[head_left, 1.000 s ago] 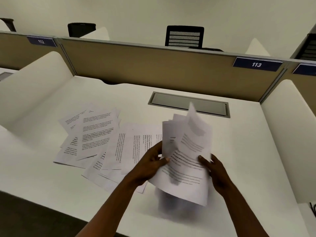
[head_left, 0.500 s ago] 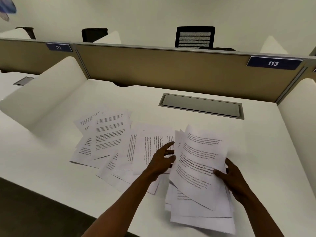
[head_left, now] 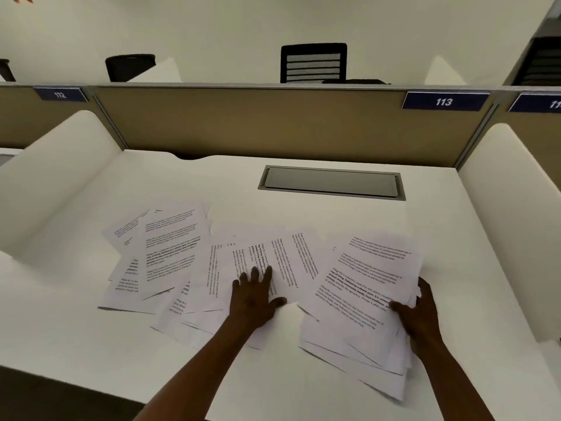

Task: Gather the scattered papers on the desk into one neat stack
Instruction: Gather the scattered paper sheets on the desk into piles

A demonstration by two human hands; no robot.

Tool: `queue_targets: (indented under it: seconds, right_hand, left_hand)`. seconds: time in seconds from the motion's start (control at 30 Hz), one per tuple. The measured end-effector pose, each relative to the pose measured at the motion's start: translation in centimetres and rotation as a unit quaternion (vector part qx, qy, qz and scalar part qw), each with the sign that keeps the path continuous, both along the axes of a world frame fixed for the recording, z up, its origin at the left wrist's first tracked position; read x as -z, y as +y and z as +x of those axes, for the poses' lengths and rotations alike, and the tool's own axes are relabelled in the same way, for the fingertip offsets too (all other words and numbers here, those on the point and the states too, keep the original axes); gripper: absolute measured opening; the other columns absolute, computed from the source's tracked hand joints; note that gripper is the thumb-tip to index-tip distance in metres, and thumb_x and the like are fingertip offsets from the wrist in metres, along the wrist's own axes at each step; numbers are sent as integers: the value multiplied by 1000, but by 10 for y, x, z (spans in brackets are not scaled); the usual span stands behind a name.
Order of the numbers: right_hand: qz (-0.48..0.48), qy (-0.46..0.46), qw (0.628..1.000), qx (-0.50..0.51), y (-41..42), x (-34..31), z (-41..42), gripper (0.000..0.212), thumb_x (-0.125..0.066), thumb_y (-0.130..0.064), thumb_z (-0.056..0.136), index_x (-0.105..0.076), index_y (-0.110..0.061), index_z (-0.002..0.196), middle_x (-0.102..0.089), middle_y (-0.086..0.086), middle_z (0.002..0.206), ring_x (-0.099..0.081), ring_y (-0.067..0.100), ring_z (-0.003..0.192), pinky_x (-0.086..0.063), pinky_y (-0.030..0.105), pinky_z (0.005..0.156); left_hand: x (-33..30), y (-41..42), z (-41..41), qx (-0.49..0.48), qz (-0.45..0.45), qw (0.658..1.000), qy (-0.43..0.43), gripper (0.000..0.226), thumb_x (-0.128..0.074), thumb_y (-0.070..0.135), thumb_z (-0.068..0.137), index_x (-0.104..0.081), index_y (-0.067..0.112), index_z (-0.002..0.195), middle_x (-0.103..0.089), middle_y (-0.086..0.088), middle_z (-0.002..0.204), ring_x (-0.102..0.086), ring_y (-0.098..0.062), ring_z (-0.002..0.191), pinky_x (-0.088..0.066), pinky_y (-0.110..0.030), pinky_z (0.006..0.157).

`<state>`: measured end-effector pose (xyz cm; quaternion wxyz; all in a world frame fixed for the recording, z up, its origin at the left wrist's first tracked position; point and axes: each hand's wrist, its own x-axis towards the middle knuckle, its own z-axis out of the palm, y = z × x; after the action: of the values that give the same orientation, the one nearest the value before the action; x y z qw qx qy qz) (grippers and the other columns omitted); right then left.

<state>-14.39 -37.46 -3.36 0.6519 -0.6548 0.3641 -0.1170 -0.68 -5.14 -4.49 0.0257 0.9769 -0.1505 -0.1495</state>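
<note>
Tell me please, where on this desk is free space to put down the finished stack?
Bare desk lies between the grey cable hatch and the papers, and along the right divider. The near left edge is also free. It is crowded in the middle: scattered papers under the left hand, and the gathered stack gripped by the right hand.

Two bare forearms, no sleeves at either wrist. No watch, ring or bracelet on left hand [head_left: 253, 300] or right hand [head_left: 420, 314]. Left hand seen from the back, four fingers and thumb distinct, knuckles plain. Right hand seen side-on from the thumb side. Nails short, unpainted.
</note>
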Motion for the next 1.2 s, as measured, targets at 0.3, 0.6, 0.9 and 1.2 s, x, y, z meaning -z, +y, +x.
queue_targets:
  seconds: [0.3,0.6,0.9,1.2]
  right_hand:
    - [-7,-31,996,83,-21,-6,-8,91,-73,15,77,-36,-28,148,-52,7,141,-52,27,124,-43,50,107]
    - [-24,-26,995,93,-15,-4,-10,90,-72,12,80,-35,-31,149,-51,12,144,-52,23,119,-43,50,106]
    - [-24,-40,995,89,-5,-2,-8,92,-73,11,79,-31,-31,150,-49,13,146,-51,25,122,-44,46,105]
    - [-39,-12,999,23,11,-6,-4,95,-76,3,81,-27,-34,153,-52,15,144,-52,26,123,-44,44,106]
  left_hand:
    - [1,-7,-1,-49,30,996,-75,89,-26,75,89,-15,20,157,-36,-14,154,-40,-36,133,-30,-51,113]
    - [9,-9,-8,39,3,999,-28,83,-29,72,92,-10,27,159,-14,-9,166,-17,-34,150,-20,-49,120]
    - [-12,-22,-1,139,54,983,-104,65,-32,44,104,-4,22,159,-51,-11,137,-59,-29,108,-44,-38,95]
    - [-51,-16,19,-11,-101,989,-108,75,-46,30,98,-2,27,159,-65,-8,116,-65,-23,90,-51,-31,74]
